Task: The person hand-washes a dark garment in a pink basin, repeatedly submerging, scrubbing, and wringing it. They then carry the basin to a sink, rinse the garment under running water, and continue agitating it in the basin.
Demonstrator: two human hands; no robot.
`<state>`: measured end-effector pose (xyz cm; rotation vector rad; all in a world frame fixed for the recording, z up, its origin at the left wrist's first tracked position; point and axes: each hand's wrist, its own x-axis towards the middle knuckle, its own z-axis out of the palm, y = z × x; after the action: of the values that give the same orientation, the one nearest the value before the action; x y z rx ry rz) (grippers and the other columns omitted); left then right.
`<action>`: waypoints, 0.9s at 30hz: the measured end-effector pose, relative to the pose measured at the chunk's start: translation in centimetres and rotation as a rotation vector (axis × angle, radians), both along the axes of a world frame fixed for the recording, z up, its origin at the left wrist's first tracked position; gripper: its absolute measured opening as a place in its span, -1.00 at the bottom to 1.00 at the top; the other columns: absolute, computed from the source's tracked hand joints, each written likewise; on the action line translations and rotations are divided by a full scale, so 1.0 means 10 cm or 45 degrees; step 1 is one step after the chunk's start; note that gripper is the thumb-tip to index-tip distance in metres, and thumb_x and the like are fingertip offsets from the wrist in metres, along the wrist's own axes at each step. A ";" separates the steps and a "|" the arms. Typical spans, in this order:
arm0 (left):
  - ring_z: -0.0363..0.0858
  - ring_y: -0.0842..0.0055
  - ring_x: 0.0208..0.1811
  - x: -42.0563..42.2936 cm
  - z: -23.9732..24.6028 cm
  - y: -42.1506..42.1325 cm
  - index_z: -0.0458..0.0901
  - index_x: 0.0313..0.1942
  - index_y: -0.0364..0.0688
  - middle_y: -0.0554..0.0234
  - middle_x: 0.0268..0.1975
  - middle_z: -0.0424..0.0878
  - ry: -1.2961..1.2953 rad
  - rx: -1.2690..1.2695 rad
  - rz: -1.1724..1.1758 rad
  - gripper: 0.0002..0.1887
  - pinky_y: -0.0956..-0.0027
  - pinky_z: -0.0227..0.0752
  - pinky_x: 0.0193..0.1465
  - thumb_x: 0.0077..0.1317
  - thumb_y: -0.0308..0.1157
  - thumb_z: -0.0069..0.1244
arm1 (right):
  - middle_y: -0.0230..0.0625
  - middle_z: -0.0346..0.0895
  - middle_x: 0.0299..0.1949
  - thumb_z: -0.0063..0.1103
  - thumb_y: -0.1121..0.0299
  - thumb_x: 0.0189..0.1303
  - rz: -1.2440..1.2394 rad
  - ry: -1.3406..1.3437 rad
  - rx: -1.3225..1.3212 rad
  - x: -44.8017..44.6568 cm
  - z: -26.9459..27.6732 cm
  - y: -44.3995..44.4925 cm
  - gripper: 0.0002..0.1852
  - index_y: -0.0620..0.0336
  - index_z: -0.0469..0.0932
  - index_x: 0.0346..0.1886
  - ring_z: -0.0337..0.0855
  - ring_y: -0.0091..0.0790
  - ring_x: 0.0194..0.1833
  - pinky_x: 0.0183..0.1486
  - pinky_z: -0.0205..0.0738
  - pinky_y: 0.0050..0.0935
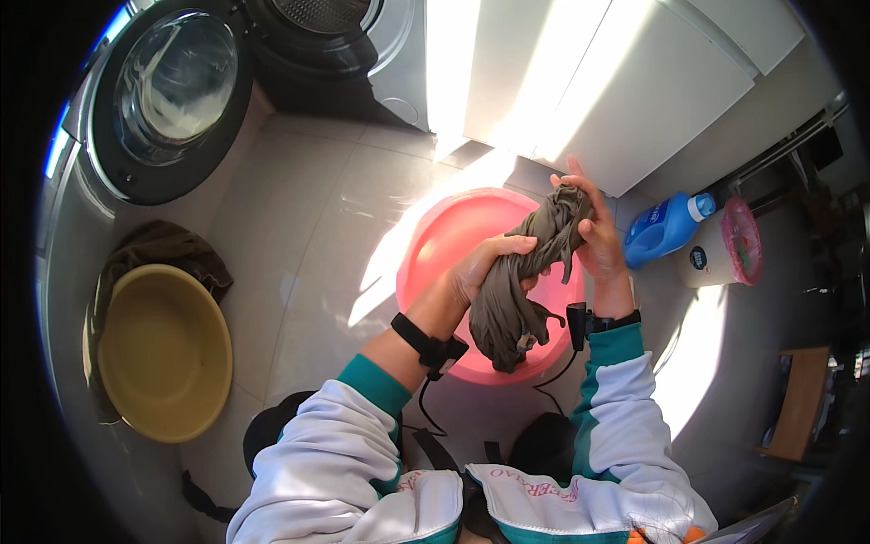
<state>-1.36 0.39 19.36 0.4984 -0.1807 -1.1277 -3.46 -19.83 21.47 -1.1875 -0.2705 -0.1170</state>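
A twisted, brown-grey piece of cloth [503, 309] is held up over a pink plastic basin [435, 251]. My left hand [486, 265] grips the cloth around its middle, thumb on top. At the upper end my right hand [598, 231] has the bunched fabric between thumb and fingers, loosely, with some fingers stretched out. The lower end of the cloth hangs in loose folds with a small pale patch on it. Both hands and the cloth hide part of the basin's inside.
At left, a yellow plastic basin [163, 353] stands beside a dark brown cloth [166, 245]. The washing machine door [177, 88] hangs open, upper left. On the right are a blue detergent bottle [659, 228] and a pink-lined bin [714, 255]. White cabinets [652, 102] border the floor.
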 end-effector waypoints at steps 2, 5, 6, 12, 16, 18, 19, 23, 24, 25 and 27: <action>0.50 0.51 -0.57 -0.03 0.05 -0.02 0.48 -0.02 -0.35 0.05 -0.32 0.60 -0.033 0.126 -0.053 -0.58 0.47 0.44 -0.52 0.28 -0.19 0.08 | -0.21 0.50 0.10 0.37 0.42 0.14 0.050 0.140 0.160 -0.02 0.00 0.06 -0.60 0.16 0.44 0.02 0.53 -0.42 0.04 0.16 0.44 -0.41; 0.58 0.58 -0.42 -0.08 0.13 -0.07 0.53 -0.08 -0.31 0.19 -0.37 0.59 -0.257 0.349 -0.001 -0.64 0.48 0.50 -0.40 0.20 -0.28 0.15 | -0.38 0.50 -0.21 0.30 0.55 0.06 -0.175 0.293 0.001 -0.02 0.00 0.15 -0.73 0.12 0.41 -0.21 0.54 -0.53 -0.19 -0.09 0.52 -0.48; 0.56 0.58 -0.35 -0.09 0.13 -0.09 0.52 -0.10 -0.33 0.20 -0.33 0.57 -0.366 0.413 0.006 -0.61 0.41 0.48 -0.31 0.12 -0.32 0.17 | -0.40 0.50 -0.24 0.28 0.56 0.05 -0.240 0.273 -0.117 -0.01 -0.01 0.18 -0.73 0.13 0.42 -0.21 0.54 -0.54 -0.22 -0.12 0.51 -0.49; 0.64 0.36 -0.22 -0.16 -0.11 -0.23 0.31 0.08 -0.36 0.03 -0.25 0.59 -1.000 1.018 0.289 -0.31 0.30 0.53 -0.14 0.01 -0.28 0.30 | -0.34 0.49 -0.42 0.23 0.46 -0.03 -0.654 0.203 -0.915 0.04 -0.29 0.32 -0.77 0.17 0.46 -0.26 0.52 -0.46 -0.34 -0.19 0.46 -0.42; 0.63 0.35 -0.08 -0.27 -0.31 -0.31 0.19 0.20 -0.32 -0.02 -0.16 0.60 -1.533 1.167 0.619 -0.15 0.26 0.50 0.00 0.01 -0.21 0.36 | -0.32 0.46 -0.26 0.22 0.46 0.02 -0.695 0.276 -0.982 0.05 -0.45 0.30 -0.74 0.17 0.47 -0.18 0.49 -0.48 -0.21 -0.12 0.42 -0.44; 0.63 0.29 -0.03 -0.26 -0.33 -0.32 0.20 0.23 -0.36 -0.07 -0.11 0.60 -1.346 1.090 0.515 -0.15 0.29 0.48 0.02 0.03 -0.23 0.34 | -0.13 0.46 -0.08 0.30 0.36 0.06 -0.731 0.191 -1.128 0.05 -0.46 0.29 -0.62 0.14 0.48 -0.03 0.52 -0.30 -0.04 0.06 0.41 -0.33; 0.62 0.27 0.00 -0.25 -0.32 -0.31 0.20 0.24 -0.38 -0.09 -0.09 0.61 -1.241 1.043 0.451 -0.15 0.30 0.47 0.03 0.04 -0.24 0.33 | -0.10 0.42 -0.02 0.32 0.30 0.09 -0.669 0.191 -1.119 0.04 -0.44 0.28 -0.55 0.13 0.43 0.06 0.48 -0.27 0.02 0.12 0.36 -0.32; 0.56 0.49 -0.07 -0.10 -0.20 -0.17 0.33 0.22 -0.34 0.10 -0.08 0.60 -0.745 0.676 0.191 -0.33 0.37 0.46 0.01 0.19 -0.23 0.23 | 0.00 0.20 0.30 0.32 0.04 0.23 -0.243 0.226 -0.781 -0.01 -0.24 0.15 -0.18 0.16 0.12 0.43 0.27 -0.17 0.30 0.37 0.12 -0.27; 0.55 0.53 -0.11 -0.08 -0.16 -0.14 0.36 0.19 -0.33 0.16 -0.10 0.60 -0.616 0.577 0.205 -0.38 0.38 0.47 -0.01 0.22 -0.22 0.21 | 0.00 0.18 0.34 0.32 0.04 0.23 -0.129 0.236 -0.634 -0.03 -0.16 0.07 -0.16 0.17 0.11 0.44 0.25 -0.18 0.33 0.39 0.10 -0.28; 0.54 0.57 -0.15 -0.06 -0.12 -0.10 0.40 0.17 -0.32 0.21 -0.12 0.60 -0.487 0.479 0.218 -0.43 0.39 0.47 -0.03 0.25 -0.21 0.18 | 0.00 0.15 0.38 0.32 0.04 0.23 -0.016 0.247 -0.485 -0.04 -0.09 0.00 -0.15 0.18 0.10 0.46 0.23 -0.18 0.35 0.40 0.08 -0.28; 0.58 0.58 -0.28 -0.05 -0.05 -0.05 0.44 0.12 -0.29 0.25 -0.18 0.60 -0.336 0.396 0.124 -0.49 0.41 0.52 -0.20 0.31 -0.15 0.12 | -0.08 0.06 0.47 0.33 0.01 0.21 0.071 0.161 -0.429 -0.03 0.00 -0.11 -0.10 0.12 0.06 0.49 0.17 -0.19 0.41 0.44 0.03 -0.27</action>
<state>-1.83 -0.13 18.81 0.9252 -0.2090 -0.9958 -3.71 -20.93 21.44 -1.5140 -0.2170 0.0554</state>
